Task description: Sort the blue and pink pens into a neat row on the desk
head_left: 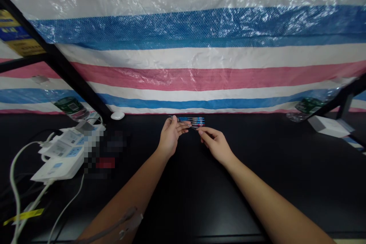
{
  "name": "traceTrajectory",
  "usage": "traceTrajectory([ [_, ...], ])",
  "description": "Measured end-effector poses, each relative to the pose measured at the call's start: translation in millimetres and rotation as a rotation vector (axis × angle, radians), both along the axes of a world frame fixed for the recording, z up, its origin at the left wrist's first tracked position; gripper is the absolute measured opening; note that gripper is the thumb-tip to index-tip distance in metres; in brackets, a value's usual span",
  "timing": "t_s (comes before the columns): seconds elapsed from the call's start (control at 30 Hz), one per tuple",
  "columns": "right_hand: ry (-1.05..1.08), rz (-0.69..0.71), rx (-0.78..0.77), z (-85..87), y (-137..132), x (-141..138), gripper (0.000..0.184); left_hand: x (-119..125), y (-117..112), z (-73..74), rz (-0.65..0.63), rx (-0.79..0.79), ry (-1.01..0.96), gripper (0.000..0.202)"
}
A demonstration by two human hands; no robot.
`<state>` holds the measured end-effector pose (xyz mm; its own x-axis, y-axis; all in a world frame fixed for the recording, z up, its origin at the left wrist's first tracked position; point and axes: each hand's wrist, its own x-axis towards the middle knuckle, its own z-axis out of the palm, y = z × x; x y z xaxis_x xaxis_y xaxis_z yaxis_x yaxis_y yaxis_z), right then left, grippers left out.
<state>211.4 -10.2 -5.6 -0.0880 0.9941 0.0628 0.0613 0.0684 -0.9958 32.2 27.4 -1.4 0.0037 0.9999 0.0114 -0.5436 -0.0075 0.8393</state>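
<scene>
A slim dark pen (pixel 184 123) slants between my two hands above the black table. My left hand (pixel 169 137) is closed on its upper left end, thumb on top. At the lower right end, the thumb and fingers of my right hand (pixel 216 145) pinch the tip. Just behind my hands lie several pens (pixel 197 119) side by side, with blue and red parts. My left fingers partly cover their left ends.
A white power strip (pixel 61 166) with plugs and cables occupies the left side of the black table (pixel 183 206). Plastic bottles stand near the black frame posts on both sides. A white box (pixel 328 126) sits at right; a striped sheet (pixel 200 57) hangs behind.
</scene>
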Motion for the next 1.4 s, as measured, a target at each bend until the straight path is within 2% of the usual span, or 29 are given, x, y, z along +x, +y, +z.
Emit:
traceTrajectory([
  [0.67, -0.01, -0.01, 0.006, 1.3, 1.2, -0.6, 0.039, 2.1, -3.8, 4.6, -0.031, 0.004, 0.021, 0.041],
  [0.83, -0.029, -0.021, 0.013, 2.4, 0.8, -0.7, 0.039, 2.0, -4.5, 4.3, -0.054, 0.027, 0.063, 0.034],
  [1.07, -0.089, -0.062, 0.122, 6.8, -2.4, -0.2, 0.033, 8.6, -11.2, 0.7, -0.167, 0.061, 0.16, 0.028],
  [1.27, -0.034, -0.07, 0.195, 5.5, -2.4, -2.6, 0.022, 11.6, -14.1, -1.5, -0.196, 0.074, 0.138, 0.028],
  [1.4, -0.128, -0.116, 0.241, 4.3, -1.4, -1.9, 0.017, 11.8, -13.6, -2.2, -0.186, 0.082, 0.112, 0.028],
])
